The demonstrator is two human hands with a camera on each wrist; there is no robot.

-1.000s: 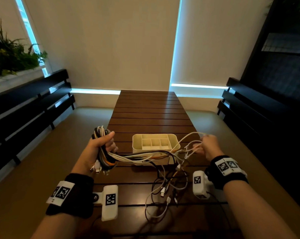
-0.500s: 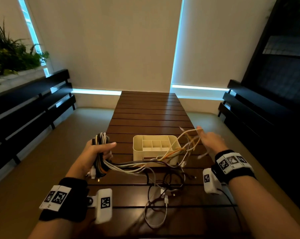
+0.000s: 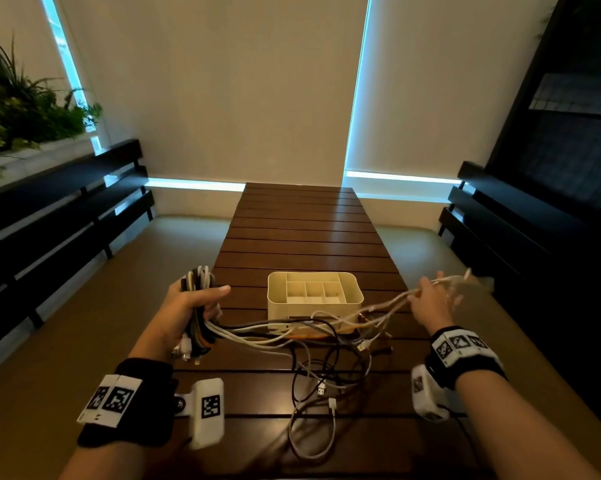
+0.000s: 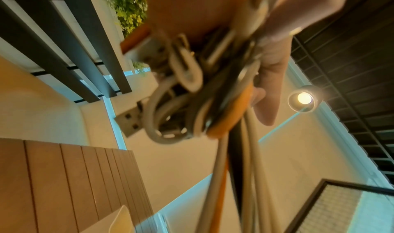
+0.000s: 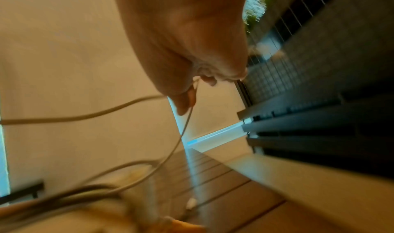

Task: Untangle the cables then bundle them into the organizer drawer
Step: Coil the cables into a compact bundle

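**Cables pulled apart between two hands, organizer waiting**

The left hand [image 3: 191, 311] grips a gathered bundle of cables [image 3: 197, 308] — white, black, grey and one orange — fingers curled round it, thumb across the top. From that fist the strands run over to the right hand [image 3: 430, 299], which is held out wide past the desk's [image 3: 302, 223] edge with pale cable ends [image 3: 455, 280] drawn through its fingers. Between the hands, slack loops [image 3: 313, 393] sag onto the desk, and just beyond them stands the cream organizer drawer [image 3: 314, 294], its compartments holding nothing.

This looks like the untangling step, not bundling. The next move likely calls for drawing one strand free of the loops while the left hand keeps its hold.

The left wrist view shows what the head view cannot — a USB plug [image 4: 130, 122] and coiled white cord jutting from the fist. The right wrist view, blurred, shows one thin cable [image 5: 187, 118] pinched at the fingertips [image 5: 185, 102].
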